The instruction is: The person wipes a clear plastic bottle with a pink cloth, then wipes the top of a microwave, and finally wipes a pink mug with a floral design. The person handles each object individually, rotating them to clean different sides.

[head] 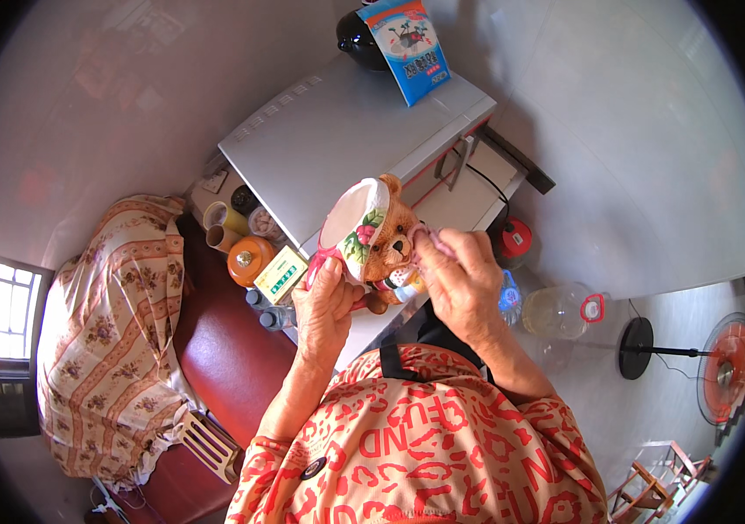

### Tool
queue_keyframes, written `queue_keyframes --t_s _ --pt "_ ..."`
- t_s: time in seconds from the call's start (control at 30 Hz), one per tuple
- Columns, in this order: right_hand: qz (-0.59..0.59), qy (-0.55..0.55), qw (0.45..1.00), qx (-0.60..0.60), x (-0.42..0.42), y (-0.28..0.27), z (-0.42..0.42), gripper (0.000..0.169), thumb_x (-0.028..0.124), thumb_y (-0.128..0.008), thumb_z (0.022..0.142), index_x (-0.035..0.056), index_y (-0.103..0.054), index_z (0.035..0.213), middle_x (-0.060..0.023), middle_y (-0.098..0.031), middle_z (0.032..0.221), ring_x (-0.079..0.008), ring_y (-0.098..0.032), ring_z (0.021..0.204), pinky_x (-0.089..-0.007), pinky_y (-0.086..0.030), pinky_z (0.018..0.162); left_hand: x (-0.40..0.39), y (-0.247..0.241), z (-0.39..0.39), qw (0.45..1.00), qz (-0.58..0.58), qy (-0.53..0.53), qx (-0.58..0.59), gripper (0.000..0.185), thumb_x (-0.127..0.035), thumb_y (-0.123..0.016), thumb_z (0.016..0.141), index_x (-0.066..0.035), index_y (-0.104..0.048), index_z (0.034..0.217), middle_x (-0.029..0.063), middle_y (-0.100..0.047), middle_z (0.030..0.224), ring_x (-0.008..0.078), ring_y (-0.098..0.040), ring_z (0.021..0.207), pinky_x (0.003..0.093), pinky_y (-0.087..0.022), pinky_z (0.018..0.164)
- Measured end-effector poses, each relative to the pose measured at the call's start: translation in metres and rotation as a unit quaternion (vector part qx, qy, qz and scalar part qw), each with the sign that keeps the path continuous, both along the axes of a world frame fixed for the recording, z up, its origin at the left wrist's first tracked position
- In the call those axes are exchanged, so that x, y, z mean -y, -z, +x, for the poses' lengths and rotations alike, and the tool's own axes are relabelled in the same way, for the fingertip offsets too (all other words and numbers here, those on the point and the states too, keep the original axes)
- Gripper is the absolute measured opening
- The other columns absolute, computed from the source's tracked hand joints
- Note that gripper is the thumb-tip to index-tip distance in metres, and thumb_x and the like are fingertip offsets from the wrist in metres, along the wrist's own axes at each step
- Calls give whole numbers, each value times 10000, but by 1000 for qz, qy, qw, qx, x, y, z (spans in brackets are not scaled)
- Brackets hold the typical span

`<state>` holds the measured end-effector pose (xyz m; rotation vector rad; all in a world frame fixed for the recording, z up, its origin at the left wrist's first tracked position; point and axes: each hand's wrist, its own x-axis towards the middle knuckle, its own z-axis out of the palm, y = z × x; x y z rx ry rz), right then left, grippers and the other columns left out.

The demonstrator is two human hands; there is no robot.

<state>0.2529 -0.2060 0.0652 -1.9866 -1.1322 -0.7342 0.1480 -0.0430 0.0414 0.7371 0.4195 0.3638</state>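
Observation:
My left hand (325, 304) grips a ceramic bear-shaped mug (382, 252) by its red handle, holding it tilted in front of my body. The mug has a brown bear's face, a white rim with green leaves and red berries, and a pale inside that faces up and to the left. My right hand (460, 281) pinches a crumpled pink cloth (421, 239) against the right side of the bear's face. Part of the cloth is hidden under my fingers.
A grey metal cabinet (346, 137) stands ahead, bearing a blue packet (411, 59) against a black round object (359, 42). At left are an orange lidded jar (251, 261), a small box (280, 275) and a dark red seat (235, 347). Plastic jugs (555, 313) and a standing fan (726, 370) are right.

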Motion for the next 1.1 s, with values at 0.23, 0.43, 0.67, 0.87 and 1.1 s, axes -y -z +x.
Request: queue_keyframes --t_s 0.23,0.43,0.67,0.87,1.1 --pt "-25 -96 995 -34 -1 8 -30 347 43 -713 689 65 -683 1035 -41 -565 967 -217 -553 781 -310 -503 638 6 -5 8 1000 -16 -12 -1 223 -268 -642 882 -58 -568 903 -71 -430 561 31 -335 428 221 -437 534" --pt "134 -43 968 -208 5 -3 -11 200 -52 -674 729 24 -652 913 -90 -601 917 -234 -621 795 -316 -519 647 6 3 6 999 -29 -18 10 195 -239 -646 885 -63 -574 841 -72 -414 530 30 -300 409 219 -415 511" --pt "109 -57 976 -178 -13 -14 7 250 -42 -664 737 29 -647 976 -90 -632 999 -247 -594 847 -329 -503 707 16 -8 7 999 -11 -41 -26 167 -195 -643 891 -60 -569 826 -78 -421 531 24 -289 410 203 -368 482" --pt "136 -93 983 -81 -16 0 0 265 -22 -689 717 61 -666 967 -63 -612 1028 -238 -582 832 -328 -505 705 15 -8 7 999 -6 -36 -5 151 -183 -624 902 -61 -568 834 -81 -421 536 19 -272 414 199 -340 466" --pt "90 -132 986 -50 -12 17 -17 288 -27 -725 684 72 -691 953 -64 -580 1034 -212 -595 863 -292 -538 696 14 -7 10 999 -10 -47 -22 162 -196 -630 898 -57 -568 844 -85 -420 539 13 -272 417 193 -317 447"
